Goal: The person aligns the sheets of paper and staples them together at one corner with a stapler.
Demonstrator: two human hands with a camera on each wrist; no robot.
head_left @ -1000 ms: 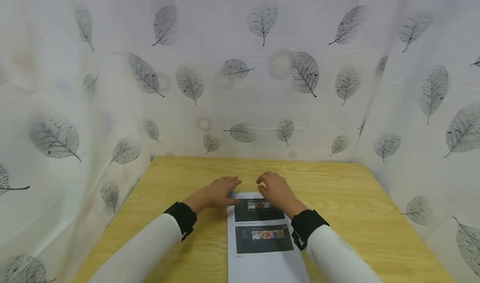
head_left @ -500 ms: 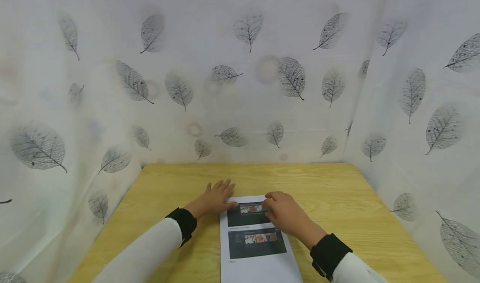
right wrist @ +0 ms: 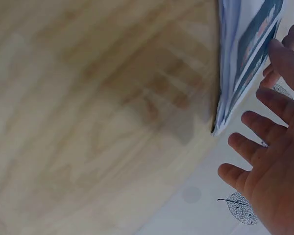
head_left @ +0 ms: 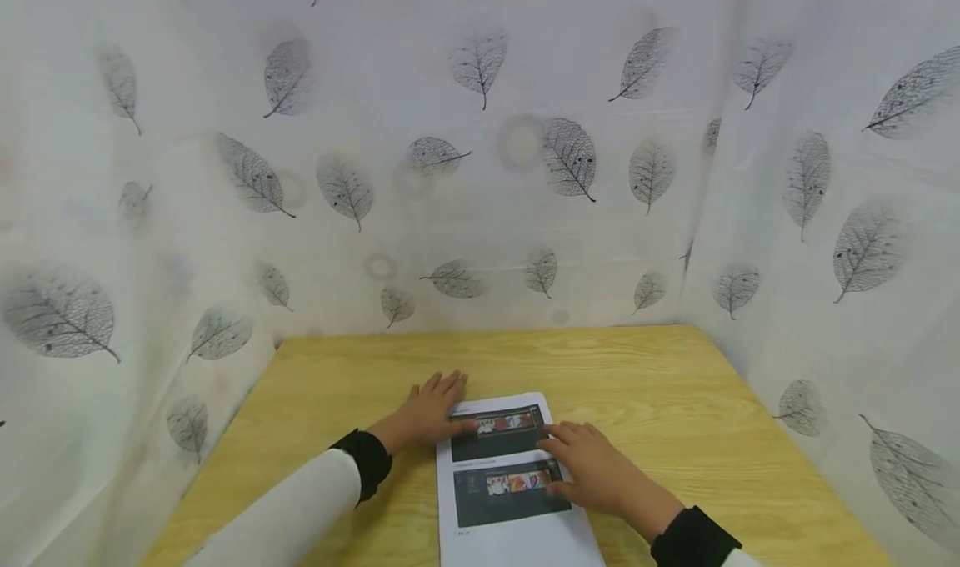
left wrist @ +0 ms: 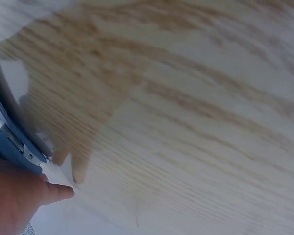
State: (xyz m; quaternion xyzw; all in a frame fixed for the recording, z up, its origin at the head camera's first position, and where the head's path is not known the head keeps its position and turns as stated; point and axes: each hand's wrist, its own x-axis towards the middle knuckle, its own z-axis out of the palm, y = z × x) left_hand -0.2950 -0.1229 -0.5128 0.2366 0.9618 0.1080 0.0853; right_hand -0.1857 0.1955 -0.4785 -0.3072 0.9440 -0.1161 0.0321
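A stack of printed white sheets point(head_left: 517, 546) lies lengthwise on the table, with two dark printed pictures on its top page. At its upper left edge rests my left hand point(head_left: 426, 411), fingers spread on the wood and thumb lying over the upper picture. My right hand point(head_left: 596, 471) is at the stack's right edge, fingers extended, thumb over the lower picture. In the right wrist view the right hand point(right wrist: 279, 156) has its fingers apart beside the layered page edges point(right wrist: 225, 73). The left wrist view catches only part of the left hand point(left wrist: 19, 196) by the print.
The yellow wood-grain table point(head_left: 675, 408) extends to both sides of the stack and behind it. A pale curtain point(head_left: 480, 217) printed with grey leaves surrounds the table at the back and sides. Black bands point(head_left: 363, 463) circle both wrists over white sleeves.
My right hand has moved from the stack's far end down along its right edge, its fingers opening out. The left hand has spread flatter at the left edge. The head view has shifted slightly.
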